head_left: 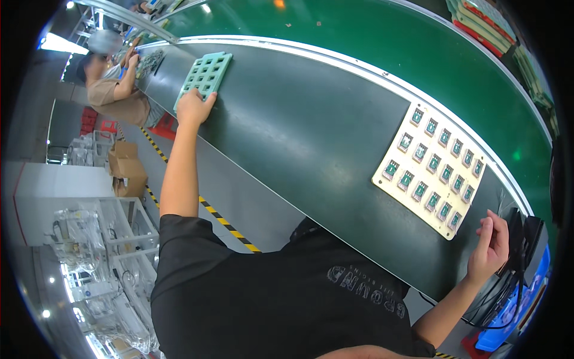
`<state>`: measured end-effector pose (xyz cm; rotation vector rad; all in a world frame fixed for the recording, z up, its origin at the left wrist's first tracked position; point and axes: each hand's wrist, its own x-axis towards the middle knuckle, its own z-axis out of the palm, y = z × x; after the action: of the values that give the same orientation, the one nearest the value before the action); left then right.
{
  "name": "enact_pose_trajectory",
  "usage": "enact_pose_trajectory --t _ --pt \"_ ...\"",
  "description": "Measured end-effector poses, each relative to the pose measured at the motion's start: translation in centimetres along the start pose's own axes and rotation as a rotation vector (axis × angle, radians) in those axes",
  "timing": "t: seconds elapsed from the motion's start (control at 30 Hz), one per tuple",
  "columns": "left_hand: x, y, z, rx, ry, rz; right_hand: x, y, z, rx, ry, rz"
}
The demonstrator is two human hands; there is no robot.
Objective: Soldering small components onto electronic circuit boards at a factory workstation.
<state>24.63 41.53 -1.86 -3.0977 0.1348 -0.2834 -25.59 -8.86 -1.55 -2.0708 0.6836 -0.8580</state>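
Observation:
My left hand reaches to the far left of the dark bench and grips the near edge of a teal tray with rows of rectangular cutouts. Its thumb lies along the tray's side, and the other fingers are partly hidden. At the right, a cream board lies flat, with rows of small green circuit boards set in it. My right hand is raised just past that board's right corner, not touching it. Its fingers are curled in towards the thumb; whether anything small is between them is hidden.
Thin pale wires and black cables are beside my right hand, above a blue bin. A white rail separates the dark bench from a green surface. Another person works at the far left.

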Motion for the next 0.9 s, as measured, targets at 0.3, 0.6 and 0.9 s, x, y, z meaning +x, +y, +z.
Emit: enact_pose_trajectory --t 0.3,0.6,0.9 --pt "2.7 -1.0 -0.2 -0.095 -0.059 -0.105 0.2 -0.8 0.4 -0.027 -0.020 -0.059" --pt "3.8 -0.1 -0.2 -0.087 -0.088 -0.218 0.3 -0.8 0.4 -0.047 -0.032 -0.030" --pt "3.7 2.8 -2.7 0.136 -0.197 -0.198 0.6 -0.2 1.7 0.057 -0.062 0.311"
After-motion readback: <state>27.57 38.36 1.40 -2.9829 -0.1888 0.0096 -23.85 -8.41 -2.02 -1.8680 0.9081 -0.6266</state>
